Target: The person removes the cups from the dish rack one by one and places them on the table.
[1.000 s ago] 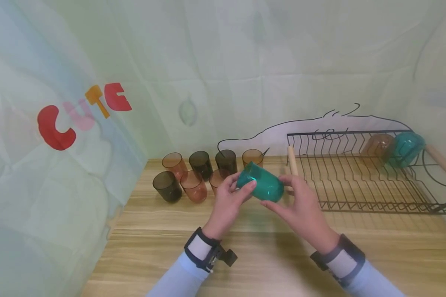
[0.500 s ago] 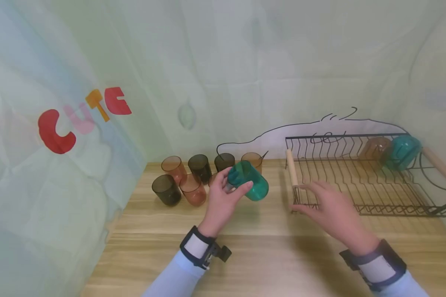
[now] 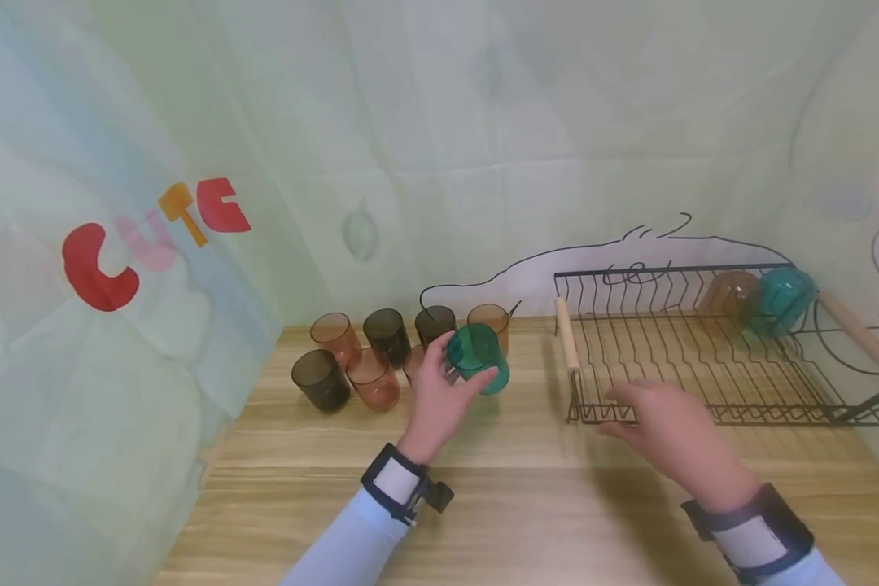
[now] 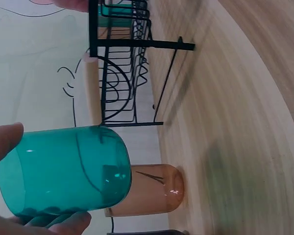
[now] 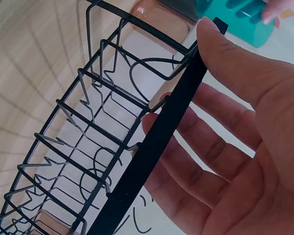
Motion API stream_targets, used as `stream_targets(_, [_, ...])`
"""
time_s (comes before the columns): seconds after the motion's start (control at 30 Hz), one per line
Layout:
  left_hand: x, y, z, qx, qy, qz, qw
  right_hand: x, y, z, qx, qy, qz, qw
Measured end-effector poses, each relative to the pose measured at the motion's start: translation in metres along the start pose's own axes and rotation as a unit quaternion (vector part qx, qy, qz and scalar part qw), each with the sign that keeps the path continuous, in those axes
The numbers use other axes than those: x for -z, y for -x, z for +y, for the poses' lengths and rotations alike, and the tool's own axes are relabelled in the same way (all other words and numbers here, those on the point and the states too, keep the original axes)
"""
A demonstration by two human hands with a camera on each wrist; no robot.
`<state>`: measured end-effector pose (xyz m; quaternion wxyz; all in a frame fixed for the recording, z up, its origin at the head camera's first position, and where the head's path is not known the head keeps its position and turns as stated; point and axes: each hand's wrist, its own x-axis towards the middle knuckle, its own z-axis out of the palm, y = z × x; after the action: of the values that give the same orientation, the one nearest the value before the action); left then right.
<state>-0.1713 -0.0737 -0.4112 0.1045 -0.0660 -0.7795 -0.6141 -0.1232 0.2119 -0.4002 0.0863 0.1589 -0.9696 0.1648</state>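
My left hand point(image 3: 439, 399) holds a teal tumbler point(image 3: 476, 358) by its side, thumb in front and fingers round the far side. The tumbler is tilted above the wooden table, its rim turned up and toward the left. In the left wrist view the teal tumbler point(image 4: 63, 169) lies between thumb and fingers. My right hand point(image 3: 674, 439) is at the front left corner of the black wire dish rack point(image 3: 674, 362), thumb and fingers spread apart. In the right wrist view the fingers point(image 5: 210, 147) show behind the rack's black front bar; whether they touch it I cannot tell.
Left of the tumbler, several brown, grey and amber tumblers point(image 3: 372, 378) stand in two rows near the wall. At the rack's right end lie a brown tumbler point(image 3: 731, 297) and another teal tumbler point(image 3: 784, 299). Wooden handles point(image 3: 567, 334) flank the rack.
My right hand has let go of the teal tumbler and moved right to the rack. My left hand, still holding the tumbler, has shifted slightly left and turned it more upright.
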Motion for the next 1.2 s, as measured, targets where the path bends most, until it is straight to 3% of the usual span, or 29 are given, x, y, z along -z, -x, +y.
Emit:
stream_targets(0.27, [-0.012,-0.007,-0.024,-0.016,-0.067,-0.001,0.9976,0.004,0.001,-0.002,0.0,0.016,-0.005,0.9999])
stream_targets(0.57, [-0.021,0.002,-0.041,0.017,-0.142,-0.005,0.9898,-0.002,0.01,-0.002,0.01,0.02,0.007,0.9997])
stream_targets(1.2, [-0.033,-0.009,-0.054,0.031,-0.184,0.007,0.9823,-0.004,0.005,0.001,0.019,0.03,0.027,0.999])
